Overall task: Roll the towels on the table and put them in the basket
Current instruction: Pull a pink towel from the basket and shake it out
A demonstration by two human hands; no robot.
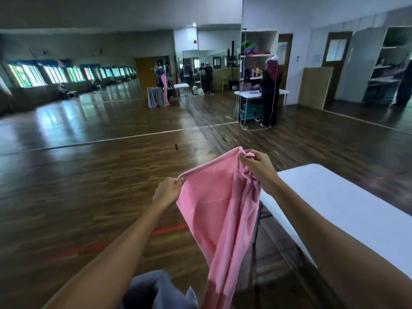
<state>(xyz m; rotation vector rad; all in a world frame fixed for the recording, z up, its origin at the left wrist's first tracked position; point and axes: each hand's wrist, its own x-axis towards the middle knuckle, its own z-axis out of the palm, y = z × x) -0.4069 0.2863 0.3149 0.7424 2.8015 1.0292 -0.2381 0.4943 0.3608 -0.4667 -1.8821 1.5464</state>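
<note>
Left grip [168, 190]: pinching one top corner of the pink towel [219, 210] between thumb and fingers.
Right grip [256, 167]: clutching the opposite top edge in a bunch, a little higher and farther out than the left grip.
Pink towel: hanging in the air between and below both grips, drooping in long folds, apart from the table.
Table [347, 210]: white, lying just right of and below the right grip.
Grey cloth [156, 291]: showing below the left grip.
Basket: not showing.
Risk: the bunched right edge is probably stopping the towel from spreading flat, so the roll could come out lopsided. The tail could slide off the table edge.
</note>
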